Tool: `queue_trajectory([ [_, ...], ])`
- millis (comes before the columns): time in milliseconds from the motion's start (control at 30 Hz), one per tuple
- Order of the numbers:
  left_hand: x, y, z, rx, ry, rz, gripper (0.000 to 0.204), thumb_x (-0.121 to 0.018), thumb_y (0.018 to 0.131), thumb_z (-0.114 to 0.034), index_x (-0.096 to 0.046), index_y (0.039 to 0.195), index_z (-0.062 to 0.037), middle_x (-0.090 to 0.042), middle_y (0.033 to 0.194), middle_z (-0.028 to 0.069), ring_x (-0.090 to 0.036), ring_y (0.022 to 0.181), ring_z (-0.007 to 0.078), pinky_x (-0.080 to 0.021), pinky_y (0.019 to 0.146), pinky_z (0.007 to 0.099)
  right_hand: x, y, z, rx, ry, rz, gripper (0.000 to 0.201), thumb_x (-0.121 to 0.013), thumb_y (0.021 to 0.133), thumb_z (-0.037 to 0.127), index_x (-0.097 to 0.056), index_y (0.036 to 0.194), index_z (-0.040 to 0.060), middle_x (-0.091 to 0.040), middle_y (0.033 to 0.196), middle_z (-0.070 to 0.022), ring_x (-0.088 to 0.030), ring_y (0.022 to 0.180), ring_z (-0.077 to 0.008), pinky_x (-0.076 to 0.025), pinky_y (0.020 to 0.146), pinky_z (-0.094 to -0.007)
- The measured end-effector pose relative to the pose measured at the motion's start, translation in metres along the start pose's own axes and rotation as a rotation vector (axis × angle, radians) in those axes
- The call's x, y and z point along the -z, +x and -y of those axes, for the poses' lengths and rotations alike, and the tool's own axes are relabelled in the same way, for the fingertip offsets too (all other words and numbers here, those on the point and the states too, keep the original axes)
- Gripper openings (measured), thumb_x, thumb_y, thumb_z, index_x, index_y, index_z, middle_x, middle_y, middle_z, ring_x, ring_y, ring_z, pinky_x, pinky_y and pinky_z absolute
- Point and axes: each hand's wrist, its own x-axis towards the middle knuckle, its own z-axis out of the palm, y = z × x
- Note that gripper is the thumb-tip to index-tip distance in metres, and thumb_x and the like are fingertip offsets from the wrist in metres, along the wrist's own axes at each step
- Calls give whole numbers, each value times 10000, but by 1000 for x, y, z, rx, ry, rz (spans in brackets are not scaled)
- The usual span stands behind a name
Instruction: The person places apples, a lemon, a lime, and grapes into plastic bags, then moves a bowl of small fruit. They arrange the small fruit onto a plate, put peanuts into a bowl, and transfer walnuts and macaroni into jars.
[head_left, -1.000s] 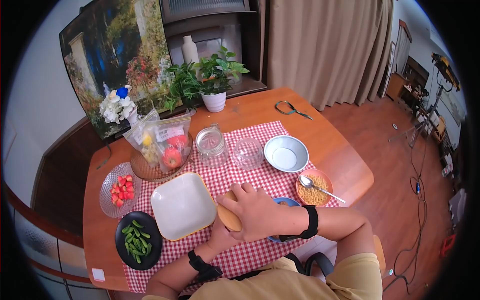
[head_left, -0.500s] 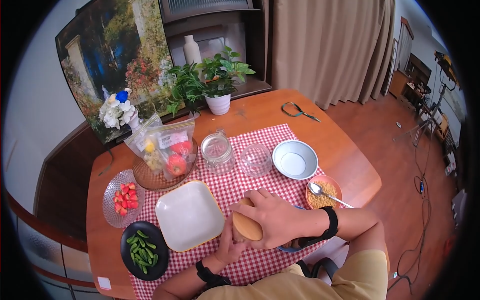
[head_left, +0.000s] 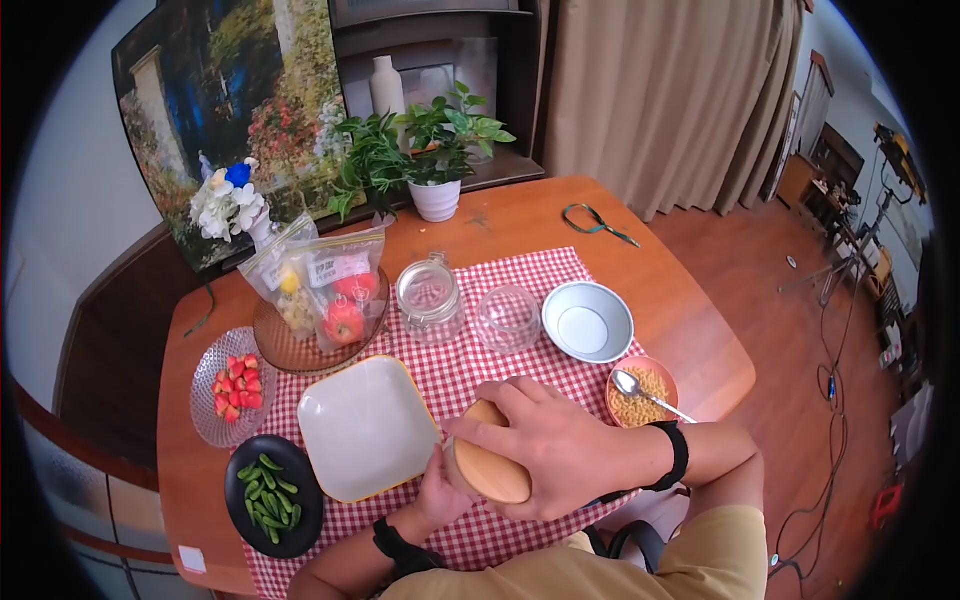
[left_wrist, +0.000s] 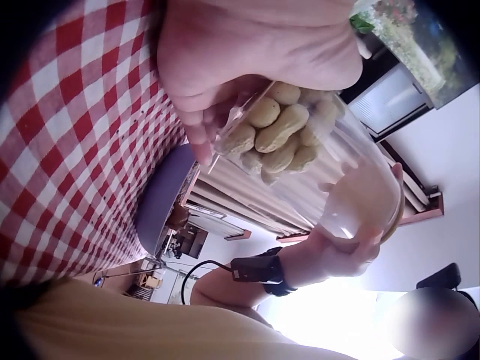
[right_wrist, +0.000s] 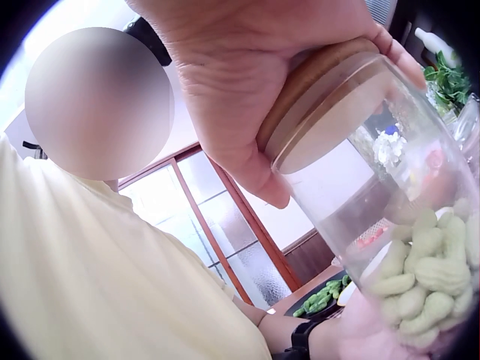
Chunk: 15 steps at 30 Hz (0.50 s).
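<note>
Leaning between both hands (head_left: 565, 440) (head_left: 441, 497), the lidded jar (right_wrist: 367, 187) holds peanuts (right_wrist: 431, 277).

Worktop (head_left: 700, 350) with a cloth (head_left: 500, 365) laid upon it. Near centre, over the cloth: a canister (head_left: 492, 472), peanuts (right_wrist: 431, 270) in its base. Left of it, a dish (head_left: 367, 430); farther left, a plate (head_left: 306, 456) of vegetables (head_left: 268, 494) (near) and a bowl (head_left: 205, 400) of fruit pieces (head_left: 238, 386) (far). Right: a filled bowl (head_left: 610, 398), spoon (head_left: 627, 384) across it. Far row, left to right: tray (head_left: 290, 356) bearing bags (head_left: 347, 297), clip-top jar (head_left: 430, 300), small bowl (head_left: 508, 322), basin (head_left: 588, 322).
</note>
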Motion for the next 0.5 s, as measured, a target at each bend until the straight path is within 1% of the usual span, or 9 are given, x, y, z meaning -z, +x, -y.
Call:
queue_trajectory([
  [33,-1,0,0,22,-63,9,786,-199,946,-619,-99,1496,-66,-259,1507,135,-302,1387,281,-305,1113,444,-1,0,0,0,-17,15,778,-799,602,283,-483,1288,93,-458,1134,-223,-506,946,-369,-463,818,-422],
  [67,1,-2,1,20,-66,6,786,-199,946,-619,-99,1496,-66,-259,1507,135,-302,1387,281,-305,1113,444,0,0,0,1,-16,19,778,-799,602,283,-483,1288,93,-458,1134,-223,-506,946,-369,-463,818,-422],
  [133,5,-4,1,131,-51,45,799,-99,929,-661,-92,1508,-110,-242,1528,89,-294,1395,276,-306,1118,463,5,0,0,-55,-25,105,829,-805,595,285,-449,1320,94,-447,1148,-215,-495,979,-363,-453,849,-423],
  [267,3,-6,2,108,59,43,836,-114,915,-690,-85,1508,-101,-218,1540,94,-299,1394,273,-307,1115,463,12,2,-11,-86,32,124,874,-817,595,307,-419,1343,92,-441,1155,-203,-484,1015,-359,-438,887,-424],
  [333,12,-8,8,127,18,103,872,-121,899,-719,-99,1508,-95,-269,1521,116,-311,1389,275,-309,1110,461,15,3,-17,-72,81,57,893,-832,585,322,-425,1344,84,-439,1177,-201,-477,1060,-361,-425,917,-425],
  [367,17,-7,11,124,17,101,872,-121,899,-719,-99,1508,-95,-269,1521,116,-311,1389,275,-309,1110,461,20,3,-18,-68,82,59,893,-832,585,322,-425,1344,84,-439,1177,-201,-477,1060,-361,-425,917,-425],
  [433,29,-3,17,91,-152,339,881,-120,902,-720,-140,1501,-75,-336,1486,147,-372,1349,282,-317,1099,460,33,5,-16,-90,28,-4,893,-837,580,304,-431,1343,80,-434,1205,-207,-471,1098,-372,-416,940,-422],
  [467,33,0,19,88,-154,337,881,-120,902,-720,-140,1501,-75,-336,1486,147,-372,1349,282,-317,1099,460,42,7,-17,-105,24,-51,892,-837,572,270,-436,1345,79,-440,1218,-194,-471,1123,-354,-409,955,-415],
  [500,36,2,21,199,-118,202,835,-132,928,-680,-182,1487,-62,-380,1452,159,-412,1311,286,-334,1086,453,52,10,-20,-105,26,-45,892,-837,572,270,-436,1345,79,-440,1218,-194,-471,1123,-354,-409,955,-415],
])
